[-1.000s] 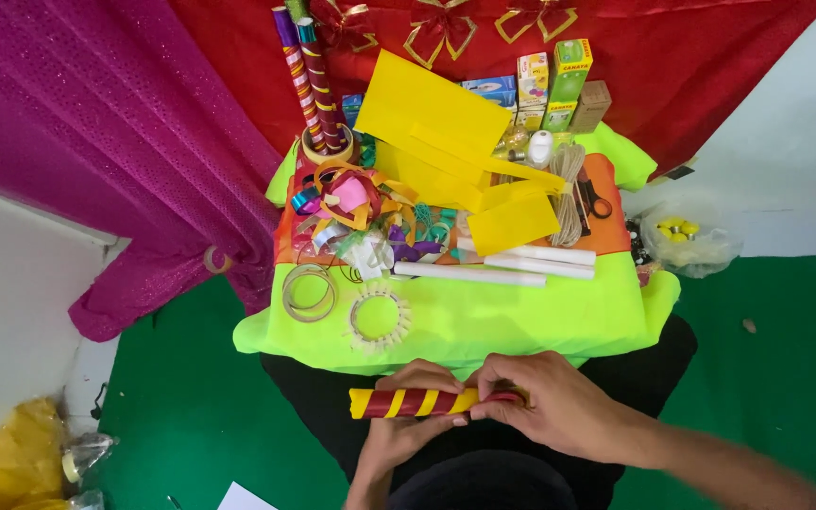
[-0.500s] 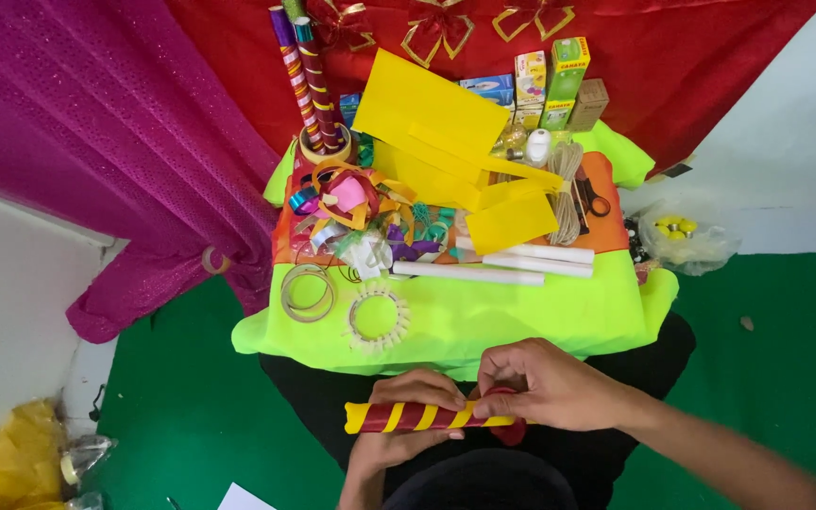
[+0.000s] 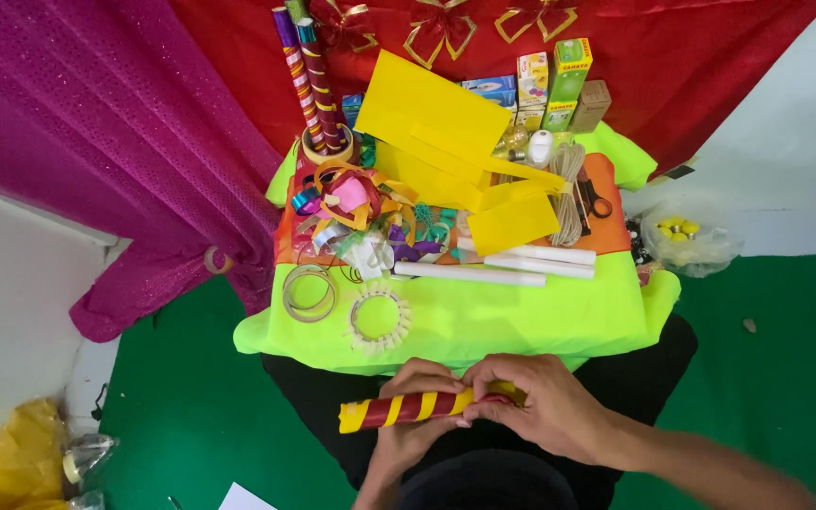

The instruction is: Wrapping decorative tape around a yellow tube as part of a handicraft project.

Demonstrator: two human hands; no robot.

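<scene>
I hold a short stick (image 3: 403, 410) wrapped in red and yellow spiral stripes, lying level just below the near edge of a neon green table cover (image 3: 484, 316). My left hand (image 3: 416, 416) grips its middle from underneath. My right hand (image 3: 540, 404) closes over its right end, where a bit of red ribbon shows under the fingers. The stick's left tip is yellow and sticks out free.
On the cover lie white paper rolls (image 3: 484, 272), yellow paper sheets (image 3: 436, 127), a ring (image 3: 309, 291), a beaded ring (image 3: 380, 316), ribbons, twine, scissors (image 3: 595, 200) and small boxes (image 3: 569, 80). Striped sticks (image 3: 314, 76) stand in a tape roll. Green floor surrounds the table.
The striped stick has shifted slightly with both hands working it; my right hand has slid further over its right end, covering more of it.
</scene>
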